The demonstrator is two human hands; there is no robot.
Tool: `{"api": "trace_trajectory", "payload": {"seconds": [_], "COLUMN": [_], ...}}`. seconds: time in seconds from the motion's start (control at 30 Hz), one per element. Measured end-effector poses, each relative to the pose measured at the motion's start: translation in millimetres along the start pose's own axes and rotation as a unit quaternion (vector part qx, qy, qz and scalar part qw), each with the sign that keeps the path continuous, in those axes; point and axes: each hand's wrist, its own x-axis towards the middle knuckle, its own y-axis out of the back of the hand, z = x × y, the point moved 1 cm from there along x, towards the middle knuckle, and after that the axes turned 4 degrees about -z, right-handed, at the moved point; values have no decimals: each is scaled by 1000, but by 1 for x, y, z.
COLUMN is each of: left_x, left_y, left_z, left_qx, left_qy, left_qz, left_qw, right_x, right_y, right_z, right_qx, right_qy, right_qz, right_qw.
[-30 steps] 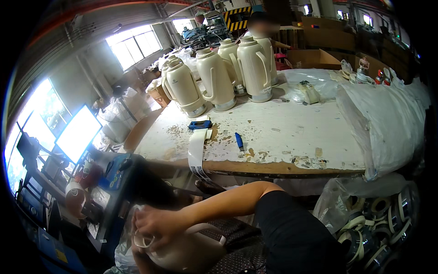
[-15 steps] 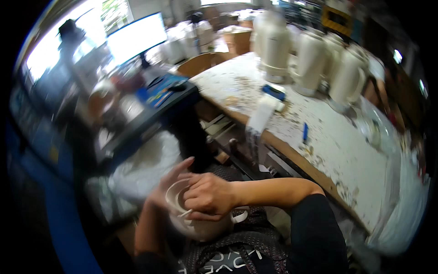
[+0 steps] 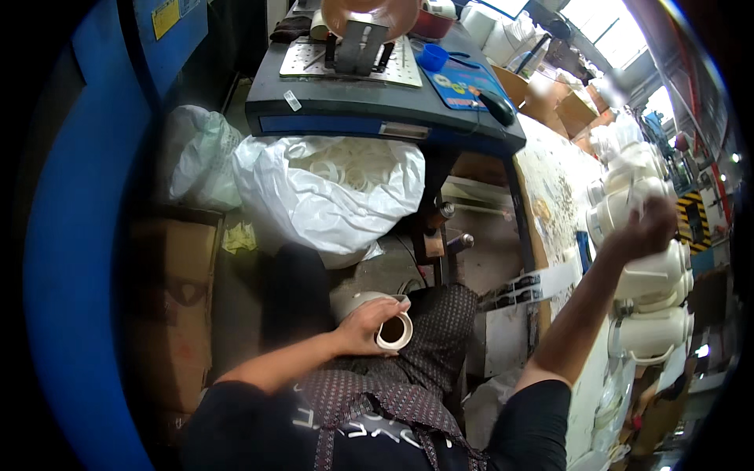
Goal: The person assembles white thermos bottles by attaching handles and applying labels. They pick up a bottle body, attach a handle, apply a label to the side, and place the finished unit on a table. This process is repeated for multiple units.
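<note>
Upright in my lap stands a cream-white thermos jug (image 3: 346,305), its round open mouth facing up and dark inside. My left hand (image 3: 367,324) is wrapped round its neck from the left side, hiding part of the body. My right hand (image 3: 650,222) is stretched out to the right above the white worktable (image 3: 559,184), close to the standing cream thermos jugs (image 3: 652,275). Motion smears its fingers, and a pale blurred streak shows above them; whether the hand holds anything cannot be made out.
Ahead is a blue-grey desk (image 3: 338,118) bearing a perforated plate (image 3: 408,69), a blue cup (image 3: 433,57) and a black mouse (image 3: 497,107). Below it sits a white sack (image 3: 298,196) of pale rings. A cardboard box (image 3: 177,298) stands left; a label strip (image 3: 522,289) hangs off the worktable.
My right hand has left the jug's mouth and swung out right over the worktable. My left hand now grips the jug's neck. The view has turned left toward the desk.
</note>
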Motion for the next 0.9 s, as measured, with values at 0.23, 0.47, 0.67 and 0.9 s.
{"api": "trace_trajectory", "payload": {"seconds": [0.23,0.47,0.67,0.9], "left_x": [-11,-9,-14,-8], "left_y": [33,34,28,47], "left_z": [-56,-55,-64,-42], "left_qx": [-28,-11,-30,19], "left_qy": [143,136,150,52], "left_qz": [112,49,72,117], "left_qw": [983,989,986,992], "right_x": [-95,-203,-183,-179], "right_y": [-155,-160,-155,-26], "right_z": [-231,-429,-369,-229], "right_qx": [407,446,622,633], "right_qy": [11,-38,-338,-373], "right_qz": [-392,-594,-569,-437], "right_qw": [825,668,418,519]}}
